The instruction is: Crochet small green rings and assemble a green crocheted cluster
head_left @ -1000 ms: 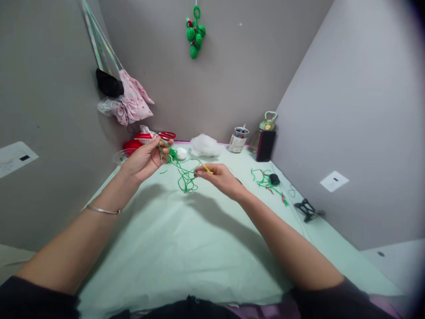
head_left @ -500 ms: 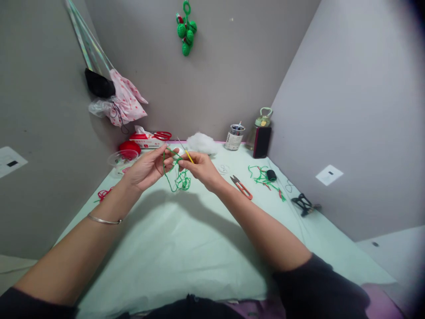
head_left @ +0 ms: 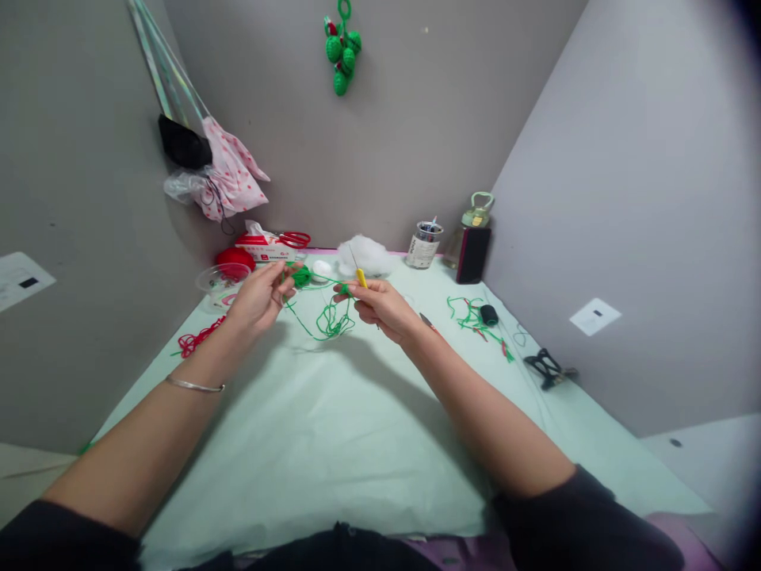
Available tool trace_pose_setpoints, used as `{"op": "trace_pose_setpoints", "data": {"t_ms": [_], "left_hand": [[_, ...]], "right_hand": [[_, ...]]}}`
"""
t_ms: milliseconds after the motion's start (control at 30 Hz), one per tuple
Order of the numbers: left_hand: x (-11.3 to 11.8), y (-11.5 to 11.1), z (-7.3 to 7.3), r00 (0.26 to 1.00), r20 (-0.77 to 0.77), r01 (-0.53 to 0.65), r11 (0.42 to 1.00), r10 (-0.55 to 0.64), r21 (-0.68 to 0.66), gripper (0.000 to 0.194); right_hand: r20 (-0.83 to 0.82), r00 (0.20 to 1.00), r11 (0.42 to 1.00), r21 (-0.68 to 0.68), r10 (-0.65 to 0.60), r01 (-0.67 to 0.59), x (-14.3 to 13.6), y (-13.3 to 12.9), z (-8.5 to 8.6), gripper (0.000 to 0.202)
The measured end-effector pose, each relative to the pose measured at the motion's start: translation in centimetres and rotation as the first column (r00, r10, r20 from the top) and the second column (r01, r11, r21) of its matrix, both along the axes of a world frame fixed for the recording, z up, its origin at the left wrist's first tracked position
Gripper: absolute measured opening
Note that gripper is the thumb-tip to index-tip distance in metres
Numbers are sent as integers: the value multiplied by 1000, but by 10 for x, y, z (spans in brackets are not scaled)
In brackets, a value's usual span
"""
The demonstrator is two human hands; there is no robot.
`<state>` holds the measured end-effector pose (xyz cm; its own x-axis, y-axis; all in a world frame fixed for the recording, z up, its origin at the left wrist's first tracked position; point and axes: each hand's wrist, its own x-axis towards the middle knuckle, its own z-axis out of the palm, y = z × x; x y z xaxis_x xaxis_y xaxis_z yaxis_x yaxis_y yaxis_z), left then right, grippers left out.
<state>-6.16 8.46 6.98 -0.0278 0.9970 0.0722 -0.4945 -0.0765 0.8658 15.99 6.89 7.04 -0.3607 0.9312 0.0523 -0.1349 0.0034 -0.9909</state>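
Green yarn (head_left: pixel 334 320) hangs in loose loops between my two hands, above the table. My left hand (head_left: pixel 261 297) is closed on a strand of it, beside a green yarn ball (head_left: pixel 301 276). In my right hand (head_left: pixel 384 305) is a yellow-handled crochet hook (head_left: pixel 361 277), its thin metal shaft pointing up. The same hand pinches a small green knotted piece (head_left: pixel 345 290). A taut strand runs from there toward my left hand. Behind them lies a white ball (head_left: pixel 322 270).
White stuffing (head_left: pixel 365 256), a pen tin (head_left: pixel 424 247), a bottle (head_left: pixel 477 210) and a dark phone (head_left: pixel 474 255) stand along the back. Red yarn (head_left: pixel 199 337) lies left; snips (head_left: pixel 428 322), green-red pieces (head_left: pixel 476 317) and a black stand (head_left: pixel 548 368) lie right.
My hands have moved apart, drawing a green strand between them. The hook has shifted right with my right hand and stands more upright. The green yarn ball now shows beside my left hand.
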Motion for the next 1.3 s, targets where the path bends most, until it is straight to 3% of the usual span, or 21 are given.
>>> {"op": "trace_pose_setpoints", "data": {"t_ms": [100, 167, 333, 533, 600, 667, 767, 833, 1100, 1300], "left_hand": [[-4, 5, -4, 995, 13, -99, 995, 99, -2, 22], [-7, 6, -6, 993, -7, -115, 993, 115, -8, 22], [-12, 6, -9, 978, -163, -122, 992, 127, 36, 21], [-1, -5, -11, 871, -469, -67, 981, 146, 182, 24], [13, -15, -13, 839, -537, 15, 984, 84, 178, 22], [28, -26, -16, 807, -588, 159, 980, -58, 122, 18], [45, -40, -21, 742, -614, 367, 930, -268, 37, 23], [50, -45, -24, 720, -610, 431, 902, -330, 21, 31], [44, -51, -36, 815, -511, 333, 943, -273, 26, 37], [40, -52, -34, 886, -418, 224, 975, -198, 12, 26]], "right_hand": [[-12, 991, 990, 41, -132, 133, 4, 4, -6, 23], [-24, 987, 986, 49, -157, 158, 9, 7, -8, 25], [-48, 992, 993, 1, -117, 117, 15, 6, -9, 27], [-61, 995, 996, -47, -77, 74, 13, -1, -7, 28], [-59, 995, 997, -34, -77, 76, 11, -5, -6, 27], [-54, 994, 995, -15, -99, 98, 10, -9, -7, 27], [-30, 989, 989, 9, -145, 145, 13, -17, -10, 31], [-7, 986, 985, 18, -169, 169, 20, -24, -13, 31], [-16, 975, 975, -30, -220, 220, 49, -38, -30, 31], [-55, 966, 967, -50, -252, 249, 54, -36, -27, 31]]}}
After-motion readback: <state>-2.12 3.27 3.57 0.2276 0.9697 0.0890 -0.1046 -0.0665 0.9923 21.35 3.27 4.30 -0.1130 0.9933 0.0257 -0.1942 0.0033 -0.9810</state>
